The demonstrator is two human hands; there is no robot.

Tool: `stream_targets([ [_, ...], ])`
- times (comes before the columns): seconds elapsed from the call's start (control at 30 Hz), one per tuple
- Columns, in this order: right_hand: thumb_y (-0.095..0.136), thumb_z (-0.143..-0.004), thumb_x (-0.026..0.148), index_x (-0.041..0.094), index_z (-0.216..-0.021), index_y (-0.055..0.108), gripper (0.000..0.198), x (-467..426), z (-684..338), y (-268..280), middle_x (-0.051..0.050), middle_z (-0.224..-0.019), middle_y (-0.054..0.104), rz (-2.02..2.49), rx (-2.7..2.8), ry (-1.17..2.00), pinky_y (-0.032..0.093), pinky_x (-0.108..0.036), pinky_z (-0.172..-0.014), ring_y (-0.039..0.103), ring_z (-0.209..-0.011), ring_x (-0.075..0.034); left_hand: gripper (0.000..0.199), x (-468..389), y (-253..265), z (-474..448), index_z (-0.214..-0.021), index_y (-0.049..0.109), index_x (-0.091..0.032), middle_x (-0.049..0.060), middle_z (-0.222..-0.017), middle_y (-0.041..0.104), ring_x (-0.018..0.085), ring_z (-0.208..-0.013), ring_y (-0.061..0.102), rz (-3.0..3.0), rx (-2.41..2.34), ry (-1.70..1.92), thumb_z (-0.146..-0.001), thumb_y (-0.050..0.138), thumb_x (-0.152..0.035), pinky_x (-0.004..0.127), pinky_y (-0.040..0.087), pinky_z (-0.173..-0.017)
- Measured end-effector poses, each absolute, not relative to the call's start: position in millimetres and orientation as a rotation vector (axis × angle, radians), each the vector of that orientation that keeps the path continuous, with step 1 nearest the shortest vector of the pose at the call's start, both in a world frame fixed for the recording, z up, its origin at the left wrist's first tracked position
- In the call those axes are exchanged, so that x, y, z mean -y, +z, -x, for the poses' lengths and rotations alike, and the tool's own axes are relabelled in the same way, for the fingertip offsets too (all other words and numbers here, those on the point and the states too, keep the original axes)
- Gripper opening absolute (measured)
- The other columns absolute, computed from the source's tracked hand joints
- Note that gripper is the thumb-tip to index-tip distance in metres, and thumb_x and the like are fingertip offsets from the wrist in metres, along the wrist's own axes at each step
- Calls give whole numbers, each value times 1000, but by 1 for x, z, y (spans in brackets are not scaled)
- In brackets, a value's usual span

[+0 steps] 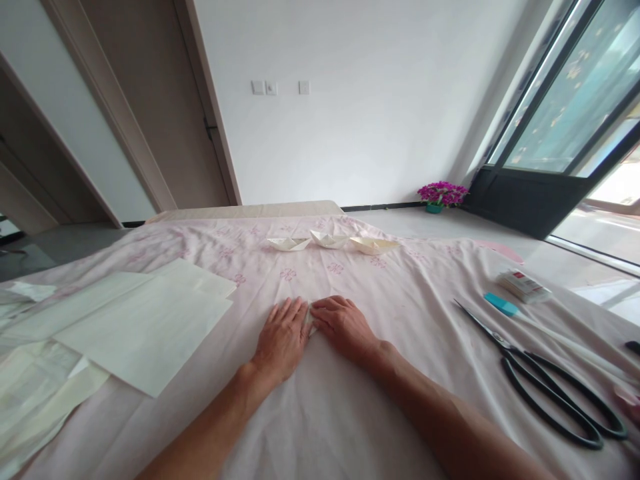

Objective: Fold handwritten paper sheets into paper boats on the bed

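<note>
Both hands meet at the middle of the cloth over a small folded piece of paper (312, 328), most of which they cover. My left hand (284, 333) lies flat, fingers stretched forward, its inner edge against the paper. Opposite it, my right hand (345, 327) has its fingers bent and pressed together on the paper. Beyond the hands stand three folded paper boats in a row: a whitish one on the left (289, 244), a white one in the middle (329, 239) and a cream one on the right (374, 245).
Pale paper sheets (145, 327) lie at the left on the pink flowered cloth (240, 257). To the right are black-handled scissors (507, 345), a turquoise-ended tool (501, 305) and a small wrapped pack (523, 285). Purple flowers (443, 193) stand on the floor.
</note>
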State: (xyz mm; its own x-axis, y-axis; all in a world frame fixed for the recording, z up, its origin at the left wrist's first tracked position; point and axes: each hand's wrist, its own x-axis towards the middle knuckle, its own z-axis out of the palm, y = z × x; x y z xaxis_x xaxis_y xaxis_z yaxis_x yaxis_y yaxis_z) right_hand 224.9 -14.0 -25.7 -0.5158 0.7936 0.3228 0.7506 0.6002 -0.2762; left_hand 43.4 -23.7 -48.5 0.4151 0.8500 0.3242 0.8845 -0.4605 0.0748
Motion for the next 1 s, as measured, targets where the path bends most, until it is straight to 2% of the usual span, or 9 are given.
stream_targets([
  [0.13, 44, -93, 27, 27, -132, 51, 40, 18, -220, -26, -2, -134, 54, 1345, 2438, 110, 30, -38, -105, 36, -131, -23, 52, 21, -54, -47, -140, 39, -14, 12, -147, 38, 27, -137, 31, 2532, 1564, -412, -95, 31, -40, 49, 27, -111],
  [0.23, 39, -92, 26, 28, -137, 45, 45, 19, -218, -27, 0, -141, 47, 1410, 2433, 116, 21, -45, -110, 25, -137, -25, 54, 15, -56, -43, -141, 37, -15, 12, -149, 33, 29, -138, 28, 2581, 1553, -380, -94, 33, -41, 51, 24, -111],
  [0.5, 37, -93, 30, 28, -141, 38, 48, 4, -215, -36, -3, -149, 34, 1521, 2387, 183, 15, -56, -109, 17, -141, -29, 63, -7, -47, -34, -139, 41, -19, 18, -148, 33, 35, -138, 26, 2799, 1588, -340, -87, 43, -55, 62, 19, -107],
  [0.67, 37, -95, 32, 27, -138, 43, 43, 1, -217, -38, -4, -147, 38, 1538, 2345, 139, 16, -51, -110, 21, -139, -26, 61, 7, -49, -36, -139, 39, -19, 18, -149, 30, 34, -140, 21, 2683, 1694, -393, -89, 42, -53, 63, 15, -107],
  [0.73, 42, -94, 32, 26, -130, 52, 38, 4, -218, -37, -5, -140, 47, 1514, 2300, 129, 24, -45, -108, 30, -134, -24, 57, 14, -51, -37, -137, 40, -18, 18, -149, 32, 34, -140, 21, 2609, 1743, -466, -90, 43, -50, 64, 16, -107],
  [0.87, 56, -87, 35, 23, -109, 66, 26, 10, -220, -32, -6, -114, 64, 1457, 2217, 139, 37, -35, -93, 49, -111, -21, 49, 20, -55, -34, -129, 44, -16, 17, -142, 43, 33, -139, 23, 2595, 1720, -649, -88, 52, -41, 59, 21, -108],
  [0.93, 63, -82, 35, 23, -102, 68, 24, 8, -222, -30, -5, -105, 66, 1466, 2161, 157, 39, -34, -89, 52, -103, -21, 49, 18, -54, -32, -125, 45, -15, 16, -134, 51, 32, -136, 30, 2625, 1693, -779, -83, 59, -36, 54, 27, -107],
  [1.0, 69, -77, 32, 24, -98, 68, 23, 5, -223, -29, -4, -98, 68, 1465, 2092, 222, 40, -33, -85, 53, -97, -21, 50, 17, -52, -30, -121, 46, -15, 14, -124, 58, 29, -127, 44, 2653, 1697, -938, -78, 66, -31, 47, 37, -103],
])
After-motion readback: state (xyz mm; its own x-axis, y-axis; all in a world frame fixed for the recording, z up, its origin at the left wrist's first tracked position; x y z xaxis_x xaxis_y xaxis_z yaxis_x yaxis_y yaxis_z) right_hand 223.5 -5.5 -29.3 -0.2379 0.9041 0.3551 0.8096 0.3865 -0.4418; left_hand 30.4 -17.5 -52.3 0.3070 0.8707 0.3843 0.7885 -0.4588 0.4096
